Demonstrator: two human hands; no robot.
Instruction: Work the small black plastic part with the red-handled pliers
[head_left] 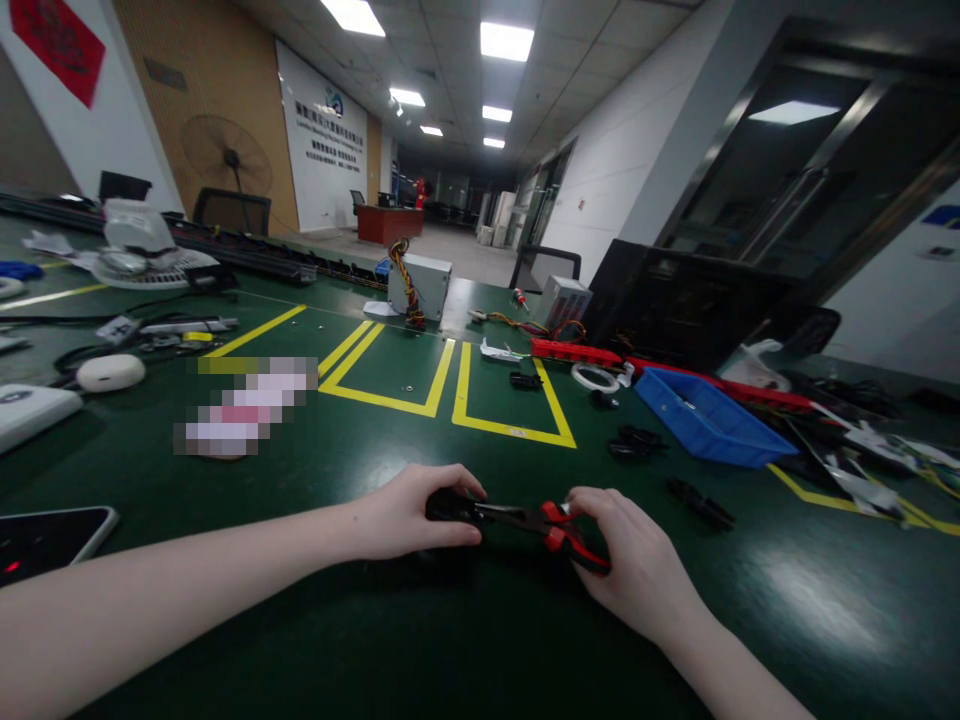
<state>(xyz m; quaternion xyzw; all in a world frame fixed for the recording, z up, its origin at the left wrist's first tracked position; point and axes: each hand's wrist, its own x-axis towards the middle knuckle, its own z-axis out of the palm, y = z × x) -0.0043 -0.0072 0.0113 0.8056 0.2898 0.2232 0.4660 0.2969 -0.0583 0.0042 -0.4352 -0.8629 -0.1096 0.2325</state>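
My right hand [630,550] is closed around the red and black handles of a pair of long-nose pliers [525,517]. The jaws point left and reach a small black part [450,506], whose exact kind I cannot make out. My left hand [409,515] grips that black part between thumb and fingers. Whether the jaws clamp it or only touch it is hard to see. Both hands are above the dark green table [465,640], close to its near side. Similar black pieces [636,442] lie to the right, beyond my right hand.
A blue tray [712,415] stands at the right, with a black elongated piece [701,503] in front of it. Yellow tape outlines [382,400] mark the table. Further back are a power supply box [420,288] with cables and a white ring [595,377]. A phone-like device [60,540] lies at left.
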